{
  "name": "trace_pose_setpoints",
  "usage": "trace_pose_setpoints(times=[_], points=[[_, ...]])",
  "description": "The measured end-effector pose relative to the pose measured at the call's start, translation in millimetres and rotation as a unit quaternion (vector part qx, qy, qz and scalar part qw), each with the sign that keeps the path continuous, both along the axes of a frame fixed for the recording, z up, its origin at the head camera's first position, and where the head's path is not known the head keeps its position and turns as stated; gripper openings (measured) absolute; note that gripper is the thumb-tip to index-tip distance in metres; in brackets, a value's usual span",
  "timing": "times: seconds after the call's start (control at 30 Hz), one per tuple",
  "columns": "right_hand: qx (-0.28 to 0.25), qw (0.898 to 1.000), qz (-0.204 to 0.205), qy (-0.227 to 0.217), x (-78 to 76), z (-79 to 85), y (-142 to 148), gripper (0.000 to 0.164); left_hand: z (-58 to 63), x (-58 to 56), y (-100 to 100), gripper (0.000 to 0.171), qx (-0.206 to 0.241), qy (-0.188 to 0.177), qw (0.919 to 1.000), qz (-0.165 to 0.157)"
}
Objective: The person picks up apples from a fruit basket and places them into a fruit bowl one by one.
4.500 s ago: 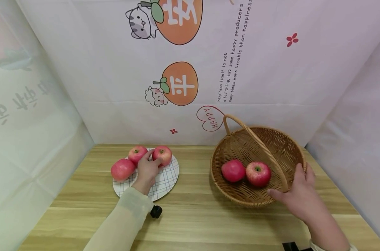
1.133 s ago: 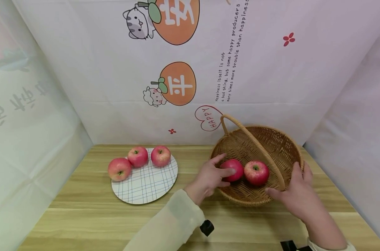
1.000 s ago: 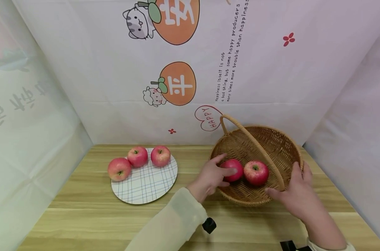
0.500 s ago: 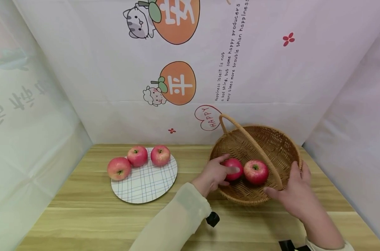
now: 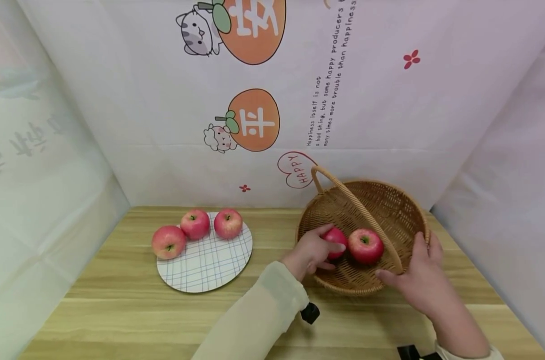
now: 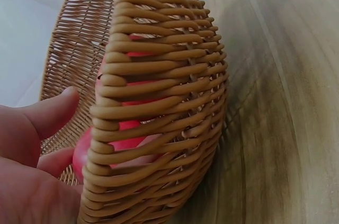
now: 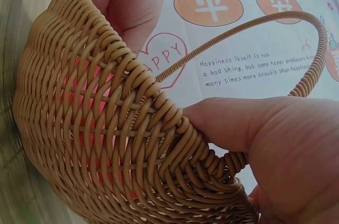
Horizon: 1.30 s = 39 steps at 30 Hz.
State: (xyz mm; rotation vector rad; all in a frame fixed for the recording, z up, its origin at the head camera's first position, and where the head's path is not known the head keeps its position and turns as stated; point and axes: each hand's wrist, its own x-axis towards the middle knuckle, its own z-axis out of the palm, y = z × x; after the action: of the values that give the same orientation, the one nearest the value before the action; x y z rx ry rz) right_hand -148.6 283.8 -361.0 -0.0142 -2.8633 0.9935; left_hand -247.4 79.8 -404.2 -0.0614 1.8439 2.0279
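Note:
My left hand (image 5: 312,251) reaches over the near left rim of the wicker basket (image 5: 403,210), its fingers and thumb around a red apple (image 5: 334,241) inside. That hand covers part of the fruit. In the left wrist view, the woven wall hides most of the same apple (image 6: 80,155). Touching it on the right is another red apple (image 5: 365,246) with its stem upward. At the basket's right side, my right hand (image 5: 418,277) grips the rim near the foot of the arched handle, thumb on the near side.
Left of the basket, a round plate (image 5: 209,272) with a checked pattern bears three apples (image 5: 195,223) along its back and left edge. Behind the wooden table (image 5: 119,300) rises a printed white cloth (image 5: 367,110). The basket's handle (image 5: 360,207) arches over its opening.
My left hand has left the plate's apples, moved right into the basket and closed further around the left apple there. The right hand keeps its hold on the rim.

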Motion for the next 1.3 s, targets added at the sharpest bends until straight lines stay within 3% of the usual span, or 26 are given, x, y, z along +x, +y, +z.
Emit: trace_pose_setpoints(times=[0.77,1.13,1.3], points=[[0.006,1.000,0.000,-0.009,-0.7,0.3,-1.0,0.134,-13.4,-14.6,15.3,0.076,-0.045,0.017,0.9984,0.031],[0.006,1.000,0.003,-0.002,-0.6,0.7,-0.8,0.128,-16.9,-15.2,11.5,0.074,0.019,0.001,0.9996,0.018],[0.004,1.000,0.005,0.007,-0.1,1.0,-1.0,0.128,-17.5,-15.4,9.7,0.073,0.042,0.014,0.9989,0.011]])
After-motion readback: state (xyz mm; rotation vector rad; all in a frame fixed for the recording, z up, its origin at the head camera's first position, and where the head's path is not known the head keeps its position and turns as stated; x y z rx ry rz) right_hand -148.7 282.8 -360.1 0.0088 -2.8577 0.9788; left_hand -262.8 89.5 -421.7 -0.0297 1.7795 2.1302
